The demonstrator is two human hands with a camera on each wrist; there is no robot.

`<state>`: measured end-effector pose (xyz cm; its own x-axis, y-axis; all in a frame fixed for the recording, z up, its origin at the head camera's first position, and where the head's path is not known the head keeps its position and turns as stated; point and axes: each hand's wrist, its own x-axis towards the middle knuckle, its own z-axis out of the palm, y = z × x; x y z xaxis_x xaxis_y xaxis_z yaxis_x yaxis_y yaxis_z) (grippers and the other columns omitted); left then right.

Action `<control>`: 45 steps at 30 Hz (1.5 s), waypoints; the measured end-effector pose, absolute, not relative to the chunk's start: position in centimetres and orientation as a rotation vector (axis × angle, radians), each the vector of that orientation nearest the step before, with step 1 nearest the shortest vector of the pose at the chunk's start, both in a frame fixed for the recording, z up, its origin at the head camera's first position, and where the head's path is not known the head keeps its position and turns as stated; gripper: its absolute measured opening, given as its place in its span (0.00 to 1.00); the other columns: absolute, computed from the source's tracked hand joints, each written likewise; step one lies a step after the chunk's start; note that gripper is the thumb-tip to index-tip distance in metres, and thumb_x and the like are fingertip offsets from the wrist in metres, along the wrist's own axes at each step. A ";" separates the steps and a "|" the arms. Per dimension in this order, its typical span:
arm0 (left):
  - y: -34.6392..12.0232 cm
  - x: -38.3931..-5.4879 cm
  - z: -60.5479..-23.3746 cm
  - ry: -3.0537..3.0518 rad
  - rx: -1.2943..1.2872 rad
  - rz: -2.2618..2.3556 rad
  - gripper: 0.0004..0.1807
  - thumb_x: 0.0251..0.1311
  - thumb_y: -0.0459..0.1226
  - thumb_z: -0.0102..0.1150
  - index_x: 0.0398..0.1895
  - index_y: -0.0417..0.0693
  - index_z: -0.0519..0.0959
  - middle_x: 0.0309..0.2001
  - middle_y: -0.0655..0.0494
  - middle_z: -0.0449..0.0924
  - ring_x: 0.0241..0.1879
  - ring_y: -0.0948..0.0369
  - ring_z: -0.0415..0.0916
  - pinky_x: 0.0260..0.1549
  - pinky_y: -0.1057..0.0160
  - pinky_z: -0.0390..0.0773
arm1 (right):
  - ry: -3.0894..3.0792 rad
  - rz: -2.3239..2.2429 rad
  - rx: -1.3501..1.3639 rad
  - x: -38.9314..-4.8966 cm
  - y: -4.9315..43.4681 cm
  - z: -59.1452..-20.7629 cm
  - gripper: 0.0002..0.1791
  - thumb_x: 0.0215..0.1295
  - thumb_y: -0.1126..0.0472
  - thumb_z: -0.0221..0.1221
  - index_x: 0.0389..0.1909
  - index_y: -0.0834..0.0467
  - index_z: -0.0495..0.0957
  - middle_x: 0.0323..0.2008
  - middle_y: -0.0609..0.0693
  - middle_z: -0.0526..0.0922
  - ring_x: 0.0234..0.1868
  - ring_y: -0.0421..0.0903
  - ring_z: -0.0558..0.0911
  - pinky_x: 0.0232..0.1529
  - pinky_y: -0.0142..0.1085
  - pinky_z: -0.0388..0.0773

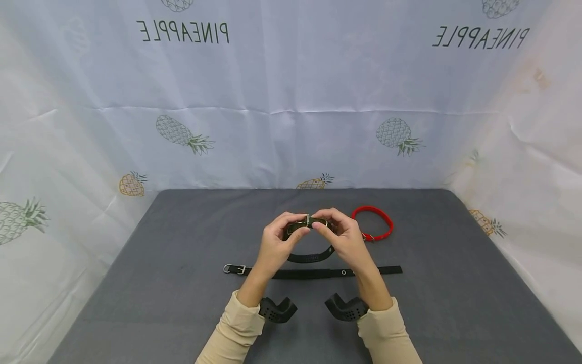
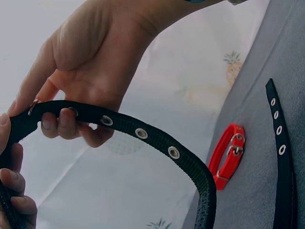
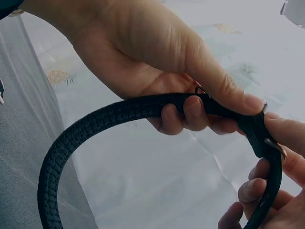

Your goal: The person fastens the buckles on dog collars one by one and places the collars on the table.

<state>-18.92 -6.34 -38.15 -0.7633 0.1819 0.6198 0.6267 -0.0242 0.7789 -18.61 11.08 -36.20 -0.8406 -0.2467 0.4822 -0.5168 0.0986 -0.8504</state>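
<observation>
Both hands hold a black collar [image 1: 311, 258] up above the table, bent into a loop that hangs below them. My left hand [image 1: 275, 245] pinches it on one side of a metal buckle [image 1: 307, 221], thumb and fingertips meeting on the band. On the other side, my right hand [image 1: 347, 245] pinches the band close to a metal ring. Metal eyelets [image 2: 141, 133] run along the band in the left wrist view. The right wrist view shows the ribbed inner face of the loop [image 3: 62, 138]. Fingers hide how the strap sits in the buckle.
A second black collar [image 1: 309, 274] lies stretched out flat on the grey table [image 1: 173, 303], its buckle end at the left. Farther back at the right rests a red collar [image 1: 388, 227], fastened in a loop. Pineapple-print curtains [image 1: 291, 76] surround the table.
</observation>
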 end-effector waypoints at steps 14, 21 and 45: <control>-6.4 -19.0 -38.3 -1.969 -0.861 -1.862 0.17 0.63 0.36 0.60 0.48 0.30 0.78 0.42 0.34 0.78 0.38 0.76 0.75 0.37 0.74 0.79 | -2.179 1.892 0.705 -18.5 11.1 -36.0 0.11 0.65 0.67 0.59 0.44 0.71 0.77 0.35 0.34 0.78 0.32 0.35 0.74 0.36 0.26 0.74; -6.3 -18.9 -38.3 -1.964 -0.857 -1.908 0.16 0.66 0.34 0.56 0.52 0.31 0.75 0.47 0.33 0.77 0.43 0.76 0.74 0.42 0.74 0.78 | -2.165 1.916 0.699 -18.5 11.3 -36.0 0.13 0.64 0.67 0.60 0.45 0.73 0.77 0.37 0.33 0.79 0.35 0.33 0.75 0.41 0.23 0.77; -6.2 -18.9 -38.4 -1.941 -0.879 -1.822 0.13 0.67 0.31 0.53 0.51 0.32 0.75 0.44 0.34 0.78 0.42 0.75 0.74 0.39 0.72 0.77 | -2.164 1.832 0.798 -18.1 11.0 -35.6 0.18 0.62 0.69 0.62 0.52 0.69 0.76 0.46 0.39 0.74 0.47 0.32 0.75 0.48 0.26 0.75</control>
<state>-18.95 -6.24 -38.37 -0.7524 0.2063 0.6255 0.6373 -0.0117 0.7705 -18.09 10.96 -35.63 -0.8354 -0.2732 0.4770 -0.5156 0.0884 -0.8523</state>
